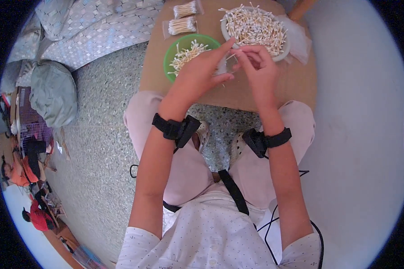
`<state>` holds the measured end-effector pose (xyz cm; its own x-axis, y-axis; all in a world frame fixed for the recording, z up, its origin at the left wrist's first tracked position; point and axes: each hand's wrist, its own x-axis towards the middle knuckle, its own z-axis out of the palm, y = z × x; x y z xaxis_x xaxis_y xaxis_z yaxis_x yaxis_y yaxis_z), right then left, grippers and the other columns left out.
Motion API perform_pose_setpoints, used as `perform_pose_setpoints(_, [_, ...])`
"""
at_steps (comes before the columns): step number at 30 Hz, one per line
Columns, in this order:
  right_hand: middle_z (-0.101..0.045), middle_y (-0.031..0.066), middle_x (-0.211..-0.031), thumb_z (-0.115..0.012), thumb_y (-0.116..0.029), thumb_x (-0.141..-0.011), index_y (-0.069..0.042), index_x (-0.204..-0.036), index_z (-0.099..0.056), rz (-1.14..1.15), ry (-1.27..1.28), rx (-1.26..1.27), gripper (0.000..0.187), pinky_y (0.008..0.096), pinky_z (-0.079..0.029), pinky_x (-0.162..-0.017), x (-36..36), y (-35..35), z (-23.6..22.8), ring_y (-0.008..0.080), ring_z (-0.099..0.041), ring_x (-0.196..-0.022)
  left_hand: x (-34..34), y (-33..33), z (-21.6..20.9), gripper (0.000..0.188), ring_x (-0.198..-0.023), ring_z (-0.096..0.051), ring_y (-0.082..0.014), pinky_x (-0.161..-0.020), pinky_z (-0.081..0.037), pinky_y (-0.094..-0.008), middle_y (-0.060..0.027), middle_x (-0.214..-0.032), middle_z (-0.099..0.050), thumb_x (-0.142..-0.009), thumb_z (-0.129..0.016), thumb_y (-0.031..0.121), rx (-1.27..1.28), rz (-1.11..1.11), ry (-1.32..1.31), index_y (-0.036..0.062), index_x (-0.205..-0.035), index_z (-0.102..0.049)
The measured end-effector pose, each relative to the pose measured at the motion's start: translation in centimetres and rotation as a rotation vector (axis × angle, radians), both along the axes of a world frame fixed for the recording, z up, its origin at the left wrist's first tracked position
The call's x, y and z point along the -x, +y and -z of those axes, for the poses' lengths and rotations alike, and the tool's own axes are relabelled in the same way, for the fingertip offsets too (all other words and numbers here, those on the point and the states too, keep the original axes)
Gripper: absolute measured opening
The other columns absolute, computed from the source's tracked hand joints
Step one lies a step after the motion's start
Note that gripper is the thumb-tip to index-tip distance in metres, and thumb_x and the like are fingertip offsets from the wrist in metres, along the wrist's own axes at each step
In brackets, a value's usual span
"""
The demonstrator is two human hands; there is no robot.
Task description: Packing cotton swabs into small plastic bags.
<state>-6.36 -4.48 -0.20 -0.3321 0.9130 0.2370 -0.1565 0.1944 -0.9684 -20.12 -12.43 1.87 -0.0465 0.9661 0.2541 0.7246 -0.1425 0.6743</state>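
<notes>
My left hand (201, 74) reaches over the green bowl (167, 62), its thumb and fingers curved around a small clear plastic bag (221, 68). Much of that bag is hidden behind the hand. Just to the right, my right hand (261, 71) pinches a thin cotton swab (231, 57) between thumb and fingers, close to the bag's edge. Loose cotton swabs (184, 56) fill the green bowl. Beyond my right hand, a white bowl (281, 57) is heaped with many more cotton swabs (256, 29).
Two filled swab packets (182, 26) lie at the table's (155, 74) far left. Clear plastic bags (298, 40) rest beside the white bowl, near the pale wall (359, 112). A grey-green sack (54, 94) stands on the speckled floor (103, 112). Other people (40, 217) sit at far left.
</notes>
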Motion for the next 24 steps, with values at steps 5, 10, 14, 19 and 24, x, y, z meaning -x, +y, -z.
perform_pose_setpoints(5, [-0.067, 0.0058, -0.086, -0.067, -0.009, -0.083, -0.001, -0.090, -0.060, -0.094, -0.068, 0.022, 0.012, 0.0236, -0.050, -0.059, 0.2, 0.0, 1.2, 0.0116, -0.064, -0.070, -0.1, 0.0, -0.2, 0.074, -0.105, -0.056, -0.0354, -0.088, -0.046, -0.0395, -0.0171, -0.119, -0.057, -0.076, -0.071, 0.024, -0.011, 0.014, 0.031, 0.0212, -0.141, -0.036])
perform_pose_setpoints(10, [-0.066, 0.0070, -0.084, -0.069, -0.011, -0.078, -0.003, -0.081, -0.063, -0.101, -0.346, -0.183, 0.010, 0.0291, -0.050, -0.066, -0.1, 0.2, 1.4, 0.0172, -0.065, -0.073, 0.1, -0.2, 0.1, 0.073, -0.100, -0.057, -0.0333, -0.085, -0.046, -0.0391, -0.0148, -0.112, -0.060, -0.078, -0.068, 0.020, 0.000, 0.004, 0.128, 0.0223, -0.142, -0.033])
perform_pose_setpoints(14, [-0.065, 0.0089, -0.085, -0.067, -0.014, -0.076, -0.004, -0.082, -0.065, -0.126, -0.508, -0.549, 0.012, 0.0345, -0.050, -0.071, -0.7, 0.8, 0.9, 0.0251, -0.063, -0.078, 0.2, -0.2, 0.4, 0.072, -0.097, -0.058, -0.0324, -0.082, -0.047, -0.0394, -0.0129, -0.108, -0.061, -0.079, -0.066, 0.015, -0.054, 0.017, 0.146, 0.0229, -0.142, -0.033])
perform_pose_setpoints(19, [-0.064, 0.0114, -0.092, -0.063, -0.023, -0.079, -0.005, -0.085, -0.068, -0.246, -0.667, -0.857, 0.020, 0.0394, -0.048, -0.077, -1.4, 0.8, 0.6, 0.0290, -0.060, -0.084, 0.1, -0.3, 0.1, 0.077, -0.095, -0.059, -0.0321, -0.080, -0.049, -0.0392, -0.0129, -0.107, -0.060, -0.074, -0.065, 0.006, -0.007, 0.032, 0.145, 0.0248, -0.142, -0.032])
perform_pose_setpoints(24, [-0.064, 0.0120, -0.095, -0.063, -0.025, -0.079, -0.004, -0.086, -0.068, -0.276, -0.710, -0.883, 0.023, 0.0399, -0.046, -0.081, -2.0, 0.0, -0.8, 0.0293, -0.059, -0.088, 0.2, -0.2, -0.1, 0.083, -0.100, -0.058, -0.0331, -0.085, -0.047, -0.0401, -0.0132, -0.111, -0.060, -0.070, -0.068, 0.004, 0.025, 0.032, 0.146, 0.0239, -0.142, -0.032])
